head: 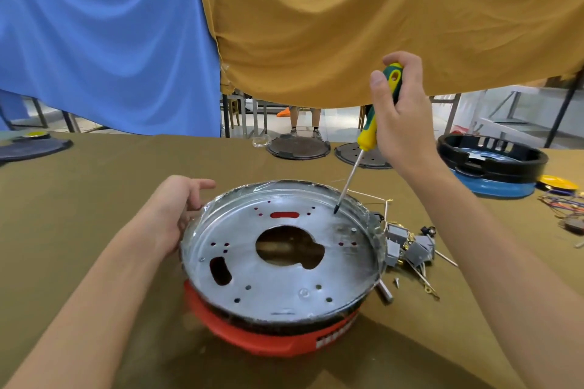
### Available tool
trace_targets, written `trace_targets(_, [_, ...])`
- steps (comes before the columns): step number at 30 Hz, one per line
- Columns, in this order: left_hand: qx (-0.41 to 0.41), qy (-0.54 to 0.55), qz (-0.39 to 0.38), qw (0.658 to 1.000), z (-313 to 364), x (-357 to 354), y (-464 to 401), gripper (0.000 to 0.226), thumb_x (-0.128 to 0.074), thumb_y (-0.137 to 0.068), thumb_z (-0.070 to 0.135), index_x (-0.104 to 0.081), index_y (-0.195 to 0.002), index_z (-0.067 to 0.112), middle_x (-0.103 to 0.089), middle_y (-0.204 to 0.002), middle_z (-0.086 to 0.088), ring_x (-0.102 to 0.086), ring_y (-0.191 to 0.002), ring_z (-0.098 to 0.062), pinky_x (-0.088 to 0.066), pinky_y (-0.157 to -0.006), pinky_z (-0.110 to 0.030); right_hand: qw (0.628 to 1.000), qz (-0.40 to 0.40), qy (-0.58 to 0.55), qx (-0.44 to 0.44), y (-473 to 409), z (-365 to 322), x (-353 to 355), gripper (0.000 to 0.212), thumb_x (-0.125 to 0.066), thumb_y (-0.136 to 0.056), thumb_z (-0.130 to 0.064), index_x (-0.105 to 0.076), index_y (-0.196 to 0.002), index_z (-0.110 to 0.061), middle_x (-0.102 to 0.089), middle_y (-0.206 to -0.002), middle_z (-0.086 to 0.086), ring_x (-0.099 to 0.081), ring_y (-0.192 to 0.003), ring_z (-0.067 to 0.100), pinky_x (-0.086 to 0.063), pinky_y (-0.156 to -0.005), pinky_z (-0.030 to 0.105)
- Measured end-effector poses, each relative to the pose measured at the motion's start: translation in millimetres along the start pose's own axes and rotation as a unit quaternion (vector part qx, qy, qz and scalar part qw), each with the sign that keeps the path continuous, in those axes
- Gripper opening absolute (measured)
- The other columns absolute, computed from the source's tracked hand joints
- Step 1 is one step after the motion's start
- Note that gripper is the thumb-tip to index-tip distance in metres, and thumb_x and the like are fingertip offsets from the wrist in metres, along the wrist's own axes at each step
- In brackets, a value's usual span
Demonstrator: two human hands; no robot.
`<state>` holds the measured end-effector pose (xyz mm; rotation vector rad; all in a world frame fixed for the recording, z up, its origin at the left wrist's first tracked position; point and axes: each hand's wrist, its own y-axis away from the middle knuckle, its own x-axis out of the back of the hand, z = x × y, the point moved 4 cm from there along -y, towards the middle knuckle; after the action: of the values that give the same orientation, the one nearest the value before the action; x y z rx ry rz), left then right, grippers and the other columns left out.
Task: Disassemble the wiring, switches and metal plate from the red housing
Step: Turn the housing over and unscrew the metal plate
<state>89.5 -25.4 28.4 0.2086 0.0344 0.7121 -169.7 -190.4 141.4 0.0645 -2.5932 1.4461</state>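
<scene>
The red housing (268, 338) sits on the table in front of me with the round metal plate (271, 275) lying tilted in its top. My left hand (177, 211) rests against the plate's left rim with relaxed fingers. My right hand (401, 110) grips a green and yellow screwdriver (368, 132), raised above the plate. Its tip points down at the plate's far right rim. Grey switches with wiring (407, 246) lie on the table just right of the housing.
Loose screws and a small metal pin (385, 292) lie right of the housing. A black and blue housing (493, 167) stands at the back right, two dark discs (298, 148) at the back centre, more wires (562, 205) at far right. Blue and ochre cloths hang behind.
</scene>
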Motion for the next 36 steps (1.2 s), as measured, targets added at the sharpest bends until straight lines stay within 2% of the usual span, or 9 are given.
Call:
trace_targets(2, [-0.017,-0.083,-0.022,0.996,1.7,-6.8,3.8,0.062,-0.041,-0.064,0.003,-0.066,-0.119,0.017,-0.066,-0.110,-0.014,-0.047,-0.058,-0.023,-0.037,-0.051,-0.023,1.000,-0.005,0.000,0.008,-0.8,-0.6,-0.4,0.029,-0.042,-0.105,-0.031,-0.044,-0.127,-0.011,-0.042,-0.079,-0.010,-0.042,-0.068,0.004,-0.039,-0.065,0.025])
trace_targets(5, [-0.058,-0.121,-0.050,0.990,4.7,-16.8,5.5,0.048,-0.047,-0.086,0.002,-0.065,-0.123,0.026,-0.068,-0.118,-0.001,-0.068,-0.090,-0.021,-0.056,-0.072,-0.033,1.000,-0.012,0.000,0.026,-1.7,-4.1,2.7,0.030,-0.042,-0.105,-0.030,-0.044,-0.126,-0.009,-0.041,-0.078,-0.006,-0.041,-0.068,0.008,-0.039,-0.064,0.028])
trace_targets(8, [-0.080,-0.131,-0.070,0.986,4.6,-19.4,3.0,0.052,-0.045,-0.089,-0.009,-0.070,-0.116,0.028,-0.076,-0.105,0.001,-0.075,-0.085,-0.018,-0.061,-0.068,-0.032,0.999,-0.004,-0.011,0.037,-3.5,-8.7,7.2,0.029,-0.042,-0.105,-0.029,-0.045,-0.124,-0.007,-0.041,-0.076,-0.006,-0.040,-0.065,0.008,-0.038,-0.061,0.026])
trace_targets(10, [-0.081,-0.085,-0.082,0.990,4.2,-19.4,2.9,0.060,-0.040,-0.086,-0.019,-0.071,-0.114,0.024,-0.077,-0.105,0.001,-0.076,-0.085,-0.020,-0.061,-0.063,-0.032,0.999,0.004,-0.019,0.044,-5.0,-12.1,9.6,0.029,-0.042,-0.105,-0.029,-0.045,-0.123,-0.006,-0.041,-0.075,-0.007,-0.040,-0.063,0.006,-0.037,-0.059,0.022])
trace_targets(14, [-0.080,-0.080,-0.032,0.993,0.2,-16.0,-3.5,0.060,-0.036,-0.081,-0.013,-0.073,-0.104,0.027,-0.077,-0.102,0.000,-0.069,-0.085,-0.031,-0.056,-0.080,-0.052,0.998,0.008,-0.004,0.069,-6.5,-17.6,12.9,0.029,-0.042,-0.105,-0.028,-0.045,-0.123,-0.004,-0.044,-0.076,0.003,-0.041,-0.064,0.010,-0.037,-0.059,0.025])
trace_targets(18, [-0.082,-0.120,-0.027,0.989,0.6,-15.2,-5.9,0.051,-0.045,-0.079,0.001,-0.070,-0.109,0.034,-0.067,-0.117,0.001,-0.067,-0.093,-0.021,-0.054,-0.068,-0.033,0.996,0.007,0.022,0.086,-5.0,-16.3,12.8,0.030,-0.042,-0.105,-0.027,-0.045,-0.123,-0.003,-0.045,-0.081,0.007,-0.043,-0.069,0.019,-0.038,-0.064,0.032])
trace_targets(22, [-0.106,-0.158,-0.065,0.980,-0.1,-20.5,-6.1,0.060,-0.043,-0.086,-0.006,-0.067,-0.120,0.038,-0.064,-0.130,0.007,-0.066,-0.107,-0.015,-0.055,-0.090,-0.037,0.995,0.010,0.039,0.092,-0.7,-11.5,7.8,0.033,-0.041,-0.106,-0.028,-0.044,-0.125,-0.001,-0.043,-0.085,0.004,-0.042,-0.070,0.016,-0.036,-0.065,0.028])
trace_targets(27, [-0.110,-0.183,-0.055,0.975,-0.7,-20.1,-3.1,0.071,-0.036,-0.082,-0.013,-0.078,-0.091,0.044,-0.075,-0.110,0.001,-0.075,-0.086,-0.020,-0.061,-0.075,-0.038,0.993,0.006,0.056,0.102,6.1,-5.9,1.0,0.035,-0.043,-0.106,-0.028,-0.044,-0.127,0.000,-0.041,-0.087,0.002,-0.039,-0.068,0.001,-0.032,-0.062,0.015])
trace_targets(36, [-0.132,-0.225,-0.040,0.965,1.3,-21.9,3.8,0.066,-0.035,-0.082,-0.011,-0.076,-0.099,0.037,-0.062,-0.130,0.002,-0.066,-0.102,-0.020,-0.056,-0.089,-0.041,0.993,0.000,0.063,0.104,13.5,0.2,-6.6,0.034,-0.044,-0.105,-0.024,-0.044,-0.127,0.002,-0.041,-0.087,0.003,-0.038,-0.066,-0.001,-0.031,-0.061,0.011])
